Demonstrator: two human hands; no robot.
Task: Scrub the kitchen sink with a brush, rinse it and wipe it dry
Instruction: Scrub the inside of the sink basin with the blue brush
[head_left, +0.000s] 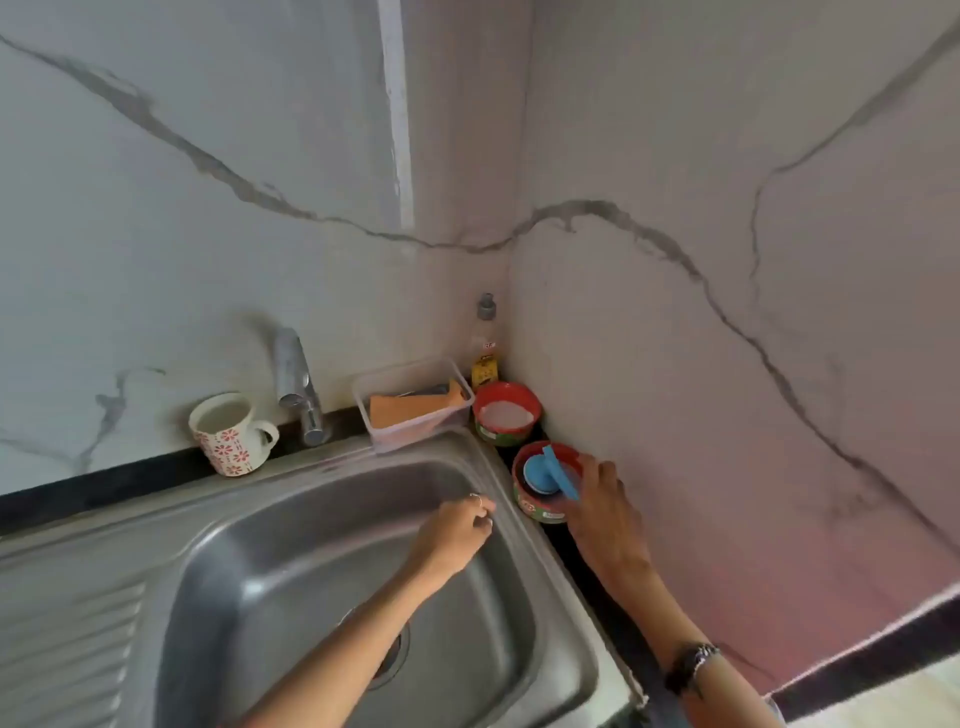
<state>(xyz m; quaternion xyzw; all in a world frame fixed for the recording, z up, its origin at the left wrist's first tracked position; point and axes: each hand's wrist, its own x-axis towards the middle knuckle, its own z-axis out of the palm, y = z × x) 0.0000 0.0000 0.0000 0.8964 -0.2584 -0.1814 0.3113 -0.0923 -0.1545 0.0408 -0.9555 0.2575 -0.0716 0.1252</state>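
Stage judged: very start of task. The stainless steel sink (291, 545) appears dry and dull, with no suds, foam or standing water seen in the basin; the tap (298, 384) is not running. Scrubbing, rinsing and wiping dry are therefore all taken to be still outstanding.

The blue brush (550, 474) is seated in a red tub (540, 493) on the dark counter strip, just beyond the sink's right rim. The right hand (602, 499) is laid against the right side of this tub, fingers touching or nearly touching the brush handle; whether a grip is closed on it cannot be told, since the fingertips are hidden behind the tub and handle. The left hand (460, 522) is held over the right rim of the sink, fingers loosely curled, nothing held; rings are noted on it. A dark wristband is worn on the right wrist.

Beyond the right hand: a second red tub (506, 413) filled with a pale paste or powder, then a bottle (485, 348) in the corner. Beyond the left hand: a clear tray (413, 405) containing an orange cloth or sponge. Far to the left of both hands: a patterned mug (231, 434).

Writing: labels are present on both tubs and on the bottle's yellow label, but nothing is legible; no brand can be read
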